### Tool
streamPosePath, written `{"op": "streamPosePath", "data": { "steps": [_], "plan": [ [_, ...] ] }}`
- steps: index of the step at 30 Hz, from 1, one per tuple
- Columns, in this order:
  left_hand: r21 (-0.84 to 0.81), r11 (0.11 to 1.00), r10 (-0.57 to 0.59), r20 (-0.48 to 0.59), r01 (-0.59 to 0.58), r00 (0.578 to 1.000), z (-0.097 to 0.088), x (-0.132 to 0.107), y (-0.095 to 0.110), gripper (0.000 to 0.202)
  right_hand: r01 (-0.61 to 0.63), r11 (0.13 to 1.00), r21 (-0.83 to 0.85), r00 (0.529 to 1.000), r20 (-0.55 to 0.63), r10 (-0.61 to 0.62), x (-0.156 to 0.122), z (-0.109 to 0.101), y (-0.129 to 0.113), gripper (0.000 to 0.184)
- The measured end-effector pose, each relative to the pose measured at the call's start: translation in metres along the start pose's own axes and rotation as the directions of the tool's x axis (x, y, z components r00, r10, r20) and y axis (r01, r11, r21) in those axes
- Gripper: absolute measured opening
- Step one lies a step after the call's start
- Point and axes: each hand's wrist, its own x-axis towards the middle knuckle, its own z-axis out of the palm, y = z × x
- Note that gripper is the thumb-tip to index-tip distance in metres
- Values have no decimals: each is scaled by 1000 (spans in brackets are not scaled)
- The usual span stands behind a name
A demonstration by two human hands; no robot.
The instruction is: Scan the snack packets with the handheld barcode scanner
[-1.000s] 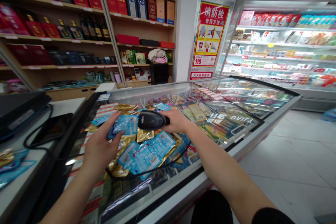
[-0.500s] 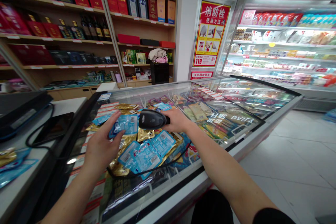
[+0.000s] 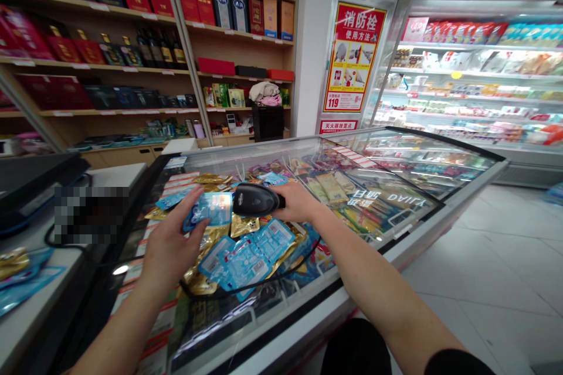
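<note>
Between its thumb and fingers, my left hand (image 3: 173, 243) grips a blue packet (image 3: 210, 210). My right hand (image 3: 297, 200) is wrapped round the handle of a black barcode scanner (image 3: 255, 199), whose head points left at the packet. A bright glow lies on the packet's right part, close to the scanner's front. Below both hands, several blue packets (image 3: 248, 261) and gold packets (image 3: 206, 246) lie in a loose pile on the glass top of a chest freezer (image 3: 373, 170). The scanner's black cable (image 3: 272, 278) loops across the front of the pile.
At the left, a white counter (image 3: 39, 299) bears a black device (image 3: 39, 187) and more blue and gold packets (image 3: 21, 269). Shelves (image 3: 132, 64) with boxes and bottles stand behind. A lit refrigerated display (image 3: 475, 76) is at the right, beside the tiled floor (image 3: 479, 263).
A bright light now shows on the blue packet in front of the scanner. Both hands have stayed almost in place.
</note>
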Motion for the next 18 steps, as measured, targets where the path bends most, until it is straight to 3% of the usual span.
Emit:
{"op": "streamPosePath", "data": {
  "steps": [5,8,10,14,18],
  "plan": [
    [-16,999,43,-18,-43,999,5,0,-6,51,-3,1000,-8,1000,-12,2,0,2,2,25],
    [-8,997,77,-74,-78,994,6,0,-7,51,5,1000,-18,999,-54,-6,0,4,6,26],
    [31,999,40,-142,-36,989,-1,3,-4,50,17,1000,-14,996,-89,-18,-1,5,10,26],
    [28,991,-119,-304,134,945,-37,10,0,57,9,999,33,989,-147,-4,-2,8,18,24],
    [203,947,-165,-361,250,918,-95,9,-32,58,11,998,68,984,-180,1,-2,10,22,21]
  ]
}}
